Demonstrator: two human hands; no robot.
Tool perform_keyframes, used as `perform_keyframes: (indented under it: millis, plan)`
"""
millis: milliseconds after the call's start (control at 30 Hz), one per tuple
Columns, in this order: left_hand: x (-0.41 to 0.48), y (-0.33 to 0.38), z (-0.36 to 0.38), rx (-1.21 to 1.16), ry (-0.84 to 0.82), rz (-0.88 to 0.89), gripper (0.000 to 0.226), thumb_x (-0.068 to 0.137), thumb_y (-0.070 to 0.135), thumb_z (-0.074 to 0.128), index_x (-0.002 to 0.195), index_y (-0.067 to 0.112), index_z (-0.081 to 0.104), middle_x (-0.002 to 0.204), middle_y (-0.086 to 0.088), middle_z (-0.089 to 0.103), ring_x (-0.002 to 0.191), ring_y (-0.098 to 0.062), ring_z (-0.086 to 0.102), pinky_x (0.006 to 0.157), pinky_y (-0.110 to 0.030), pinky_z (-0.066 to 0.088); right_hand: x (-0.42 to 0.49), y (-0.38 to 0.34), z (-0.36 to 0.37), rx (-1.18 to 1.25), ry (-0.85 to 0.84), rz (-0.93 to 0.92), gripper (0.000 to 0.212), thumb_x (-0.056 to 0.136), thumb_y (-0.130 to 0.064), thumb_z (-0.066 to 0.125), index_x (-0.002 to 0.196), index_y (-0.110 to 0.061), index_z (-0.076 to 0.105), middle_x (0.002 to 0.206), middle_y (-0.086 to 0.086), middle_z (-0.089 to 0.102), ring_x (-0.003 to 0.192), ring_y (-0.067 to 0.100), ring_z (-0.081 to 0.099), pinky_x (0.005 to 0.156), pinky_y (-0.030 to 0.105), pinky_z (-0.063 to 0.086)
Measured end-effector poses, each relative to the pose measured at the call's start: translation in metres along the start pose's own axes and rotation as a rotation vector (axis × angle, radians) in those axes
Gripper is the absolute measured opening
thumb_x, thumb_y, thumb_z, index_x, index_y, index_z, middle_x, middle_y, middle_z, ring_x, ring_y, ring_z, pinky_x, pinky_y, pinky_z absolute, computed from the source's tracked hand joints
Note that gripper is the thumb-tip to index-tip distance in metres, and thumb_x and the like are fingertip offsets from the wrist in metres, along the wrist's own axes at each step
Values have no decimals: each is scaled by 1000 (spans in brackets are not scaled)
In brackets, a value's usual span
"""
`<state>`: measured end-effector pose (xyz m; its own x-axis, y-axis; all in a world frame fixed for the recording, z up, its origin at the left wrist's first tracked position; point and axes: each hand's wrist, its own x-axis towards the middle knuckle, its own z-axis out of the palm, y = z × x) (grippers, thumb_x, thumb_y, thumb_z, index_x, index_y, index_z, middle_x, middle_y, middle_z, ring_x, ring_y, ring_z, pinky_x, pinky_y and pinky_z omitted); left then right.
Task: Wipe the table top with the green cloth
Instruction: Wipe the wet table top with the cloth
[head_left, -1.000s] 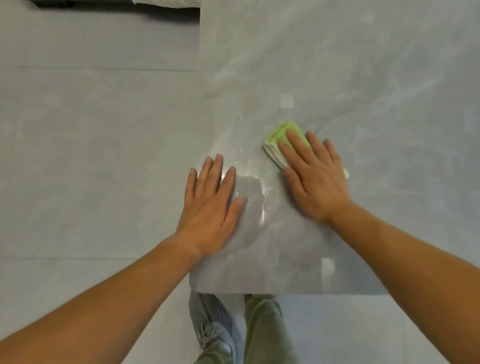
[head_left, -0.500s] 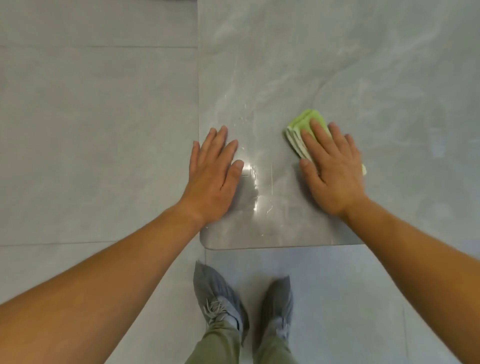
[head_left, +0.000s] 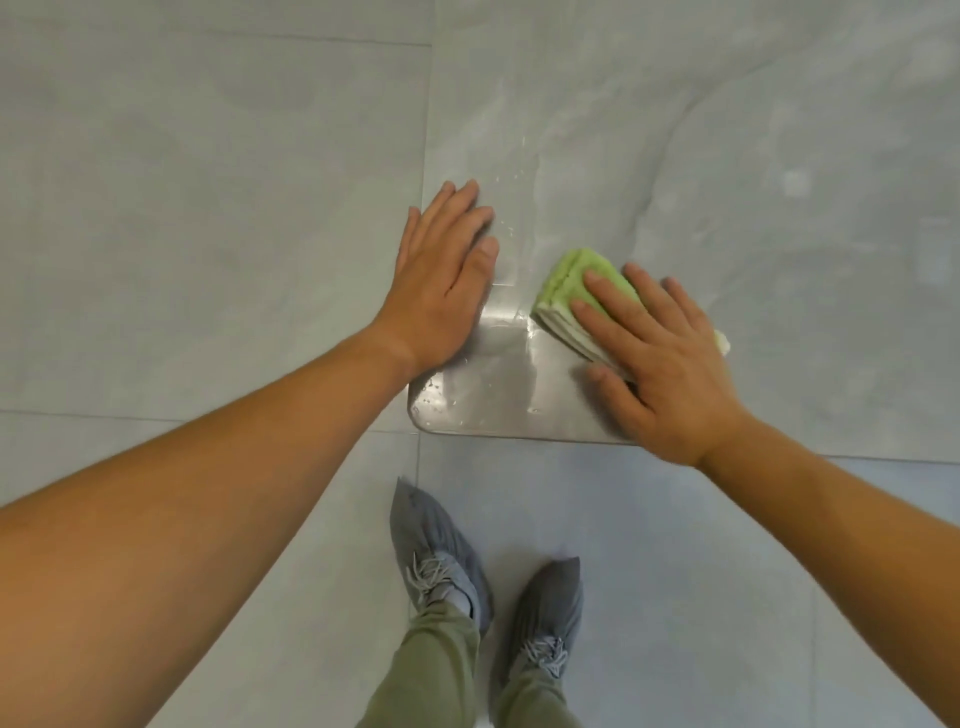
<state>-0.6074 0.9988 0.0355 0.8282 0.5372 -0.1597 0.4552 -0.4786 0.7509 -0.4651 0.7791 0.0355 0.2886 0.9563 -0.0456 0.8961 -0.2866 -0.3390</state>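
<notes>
A folded green cloth (head_left: 569, 280) lies on the grey marble-look table top (head_left: 675, 156), close to its near left corner. My right hand (head_left: 660, 358) presses flat on the cloth, fingers spread over it, covering most of it. My left hand (head_left: 441, 280) rests flat on the table's left edge, palm down, holding nothing. Small water drops and a wet sheen show on the table between the hands and by the rounded corner (head_left: 421, 415).
The table's near edge runs just below my right wrist; its left edge runs up from the rounded corner. Grey tiled floor (head_left: 182, 182) surrounds it. My two feet in grey shoe covers (head_left: 441, 551) stand just in front of the table.
My right hand has slid the cloth toward me and to the left, close to the near corner. The view has pulled back, so the table's near edge and my feet show more.
</notes>
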Motion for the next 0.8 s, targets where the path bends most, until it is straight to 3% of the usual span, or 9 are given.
perform_keyframes:
  millis: [67,167,333,400,500,567,700,800]
  plan:
    - [0,-1,0,-75,42,-34,54,105,37,27,151,11,36,167,-5,15,154,-15,2,124,-37,-1,-5,-20,9,14,31,8,59,101,-51,36,153,-24,41,164,-2,29,154,33,20,119,59,21]
    - [5,-2,-3,-189,94,-127,60,105,40,29,158,12,22,168,-1,2,153,-10,-2,124,-30,1,-6,-40,22,17,-45,-207,61,99,-51,43,155,-26,37,166,-2,26,155,32,14,120,59,19]
    - [36,-4,-8,-261,91,-196,66,104,47,30,159,18,10,168,3,-2,153,-7,-1,124,-33,1,31,-33,22,-72,-162,-445,59,102,-50,41,156,-28,33,167,-3,23,155,32,12,121,59,18]
    - [51,-7,-10,-261,91,-203,67,104,48,31,159,17,11,168,2,-2,153,-8,-1,124,-33,2,66,-24,16,-107,-117,-339,59,102,-51,34,157,-29,33,166,-3,24,154,33,16,121,58,17]
    - [64,-14,-14,-245,62,-194,68,102,52,30,159,17,16,168,5,-3,152,-7,0,122,-28,3,118,-25,10,-78,-28,-24,62,101,-55,24,157,-30,31,166,-4,24,154,33,18,122,56,15]
    - [65,-21,-17,-228,31,-173,69,101,52,30,159,16,17,168,6,-4,151,-6,0,122,-28,4,118,-34,14,-59,-5,41,63,101,-56,25,157,-28,32,167,-3,24,154,34,16,122,56,14]
    - [59,-30,-20,-176,-3,-120,66,103,48,29,159,17,15,168,6,-6,152,-7,-1,120,-26,2,55,-39,19,-68,-104,-273,61,102,-50,40,157,-26,32,167,-1,22,155,34,12,120,58,18]
    - [56,-31,-22,-169,-17,-103,65,104,48,28,159,17,14,168,6,-6,152,-7,-2,117,-22,1,35,-22,12,-77,-221,-465,59,104,-47,38,157,-25,31,167,1,21,155,35,12,120,60,20]
